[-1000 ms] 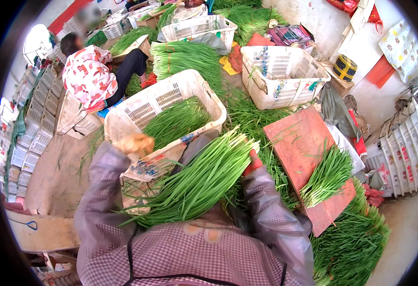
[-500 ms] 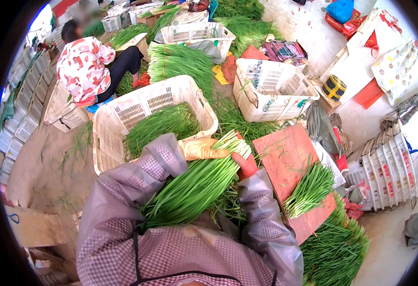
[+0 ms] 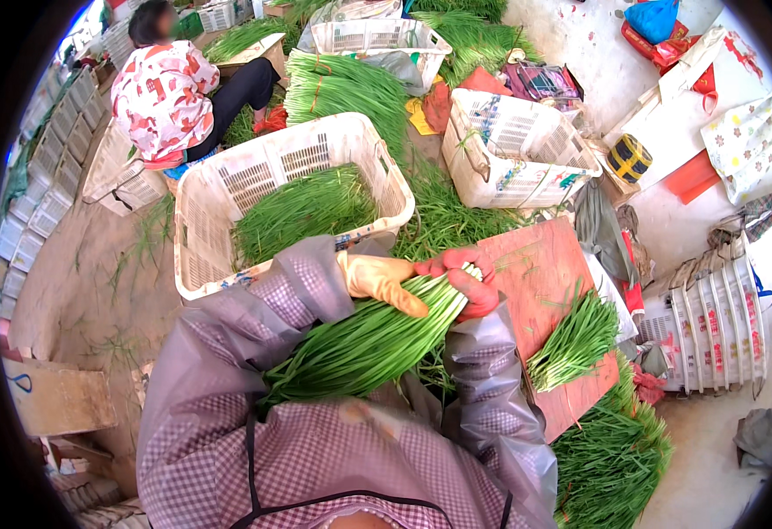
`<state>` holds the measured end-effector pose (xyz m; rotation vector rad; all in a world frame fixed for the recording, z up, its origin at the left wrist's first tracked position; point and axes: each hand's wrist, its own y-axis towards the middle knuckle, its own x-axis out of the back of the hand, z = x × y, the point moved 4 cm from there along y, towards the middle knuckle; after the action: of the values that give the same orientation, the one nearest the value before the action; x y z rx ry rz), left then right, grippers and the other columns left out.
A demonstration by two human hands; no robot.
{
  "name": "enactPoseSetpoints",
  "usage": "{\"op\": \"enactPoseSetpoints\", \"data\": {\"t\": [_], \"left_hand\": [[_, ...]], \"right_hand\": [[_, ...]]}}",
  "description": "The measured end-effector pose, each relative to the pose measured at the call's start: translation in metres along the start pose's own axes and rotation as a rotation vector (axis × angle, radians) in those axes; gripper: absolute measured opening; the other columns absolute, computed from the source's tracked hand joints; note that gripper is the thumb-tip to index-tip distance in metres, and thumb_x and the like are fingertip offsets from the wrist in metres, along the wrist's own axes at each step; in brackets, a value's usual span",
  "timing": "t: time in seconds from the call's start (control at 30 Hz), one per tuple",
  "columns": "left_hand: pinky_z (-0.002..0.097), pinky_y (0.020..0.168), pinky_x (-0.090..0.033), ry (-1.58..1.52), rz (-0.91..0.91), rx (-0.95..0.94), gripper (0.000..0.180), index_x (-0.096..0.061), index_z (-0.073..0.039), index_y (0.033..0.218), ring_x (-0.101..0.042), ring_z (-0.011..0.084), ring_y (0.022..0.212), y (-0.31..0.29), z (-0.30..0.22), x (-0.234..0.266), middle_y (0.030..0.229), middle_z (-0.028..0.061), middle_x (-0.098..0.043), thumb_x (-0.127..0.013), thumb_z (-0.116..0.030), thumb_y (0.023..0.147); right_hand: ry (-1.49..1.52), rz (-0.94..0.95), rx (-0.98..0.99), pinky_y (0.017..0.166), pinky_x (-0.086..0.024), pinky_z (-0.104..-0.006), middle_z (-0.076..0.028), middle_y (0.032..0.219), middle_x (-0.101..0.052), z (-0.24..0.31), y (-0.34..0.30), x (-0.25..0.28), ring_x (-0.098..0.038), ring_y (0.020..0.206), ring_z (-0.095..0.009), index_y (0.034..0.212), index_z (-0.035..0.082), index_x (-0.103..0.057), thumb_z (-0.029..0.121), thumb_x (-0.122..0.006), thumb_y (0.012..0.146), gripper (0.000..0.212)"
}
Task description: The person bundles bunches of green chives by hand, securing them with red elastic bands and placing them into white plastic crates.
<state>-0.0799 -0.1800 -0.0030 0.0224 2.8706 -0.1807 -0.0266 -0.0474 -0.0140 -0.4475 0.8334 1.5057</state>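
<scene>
A thick bunch of green chives (image 3: 360,342) lies across my lap, its pale stem ends pointing up and to the right. My left hand (image 3: 381,280), in a yellow glove, wraps over the upper side of the stems with its thumb across them. Around the white stem ends closes my right hand (image 3: 476,284), in a red glove. Right of it, a red board (image 3: 536,269) carries a smaller bunch of chives (image 3: 578,342). Just beyond my left forearm stands a white plastic crate (image 3: 194,251) with loose chives (image 3: 308,212) inside.
A second white crate (image 3: 549,185) stands beyond the board. More chives (image 3: 615,467) are piled below the board at the right. At the far left a person (image 3: 166,101) in a patterned top sits near a tall chive bundle (image 3: 342,93). Stacked crates (image 3: 55,150) line the left side.
My right hand has come up and over the stem ends, its fingers now curled around them. The left hand's fingers have shifted down along the bunch. The view has tilted slightly.
</scene>
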Motion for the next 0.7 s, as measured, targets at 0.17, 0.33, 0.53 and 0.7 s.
{"op": "enactPoseSetpoints", "data": {"t": [0.17, 0.33, 0.53, 0.7], "left_hand": [[0.0358, 0.096, -0.044, -0.058, -0.250, -0.254, 0.056, -0.049, 0.004, 0.128, -0.057, 0.0178, 0.109, -0.026, 0.010, 0.039, 0.124, 0.0137, -0.057, -0.053, -0.042, 0.096], [0.0222, 0.071, -0.046, 0.221, -0.438, -0.237, 0.031, -0.065, -0.002, 0.100, -0.057, 0.0061, 0.078, -0.032, -0.006, 0.027, 0.087, 0.0004, -0.065, -0.073, -0.027, 0.085], [0.0207, 0.061, -0.041, 0.228, -0.454, -0.126, 0.018, -0.064, -0.004, 0.091, -0.050, 0.0035, 0.069, -0.027, 0.007, 0.021, 0.075, -0.0049, -0.057, -0.071, -0.020, 0.086], [0.0205, 0.060, -0.041, 0.182, -0.452, -0.084, 0.016, -0.064, -0.004, 0.091, -0.049, 0.0046, 0.066, -0.038, 0.010, 0.032, 0.076, -0.0039, -0.058, -0.068, -0.018, 0.087]], "right_hand": [[0.109, -0.067, 0.037, 0.086, -0.053, -0.0504, -0.020, 0.093, -0.066, 0.000, -0.010, 0.019, -0.065, 0.091, -0.036, 0.106, -0.001, -0.062, 0.004, -0.064, 0.082, 0.024], [0.067, -0.103, 0.060, 0.084, -0.054, -0.0495, -0.020, 0.094, -0.066, 0.003, -0.011, 0.021, -0.066, 0.091, -0.035, 0.116, 0.000, -0.059, 0.004, -0.064, 0.084, 0.033], [-0.119, -0.110, 0.140, 0.077, -0.055, -0.0428, -0.018, 0.090, -0.067, 0.021, -0.006, 0.018, -0.067, 0.080, -0.029, 0.117, -0.001, -0.058, 0.007, -0.066, 0.084, 0.035], [-0.638, -0.241, 0.424, 0.076, -0.054, -0.0407, -0.010, 0.081, -0.064, 0.129, -0.008, -0.013, -0.066, 0.073, -0.024, 0.112, -0.002, -0.060, 0.007, -0.065, 0.082, 0.032]]}}
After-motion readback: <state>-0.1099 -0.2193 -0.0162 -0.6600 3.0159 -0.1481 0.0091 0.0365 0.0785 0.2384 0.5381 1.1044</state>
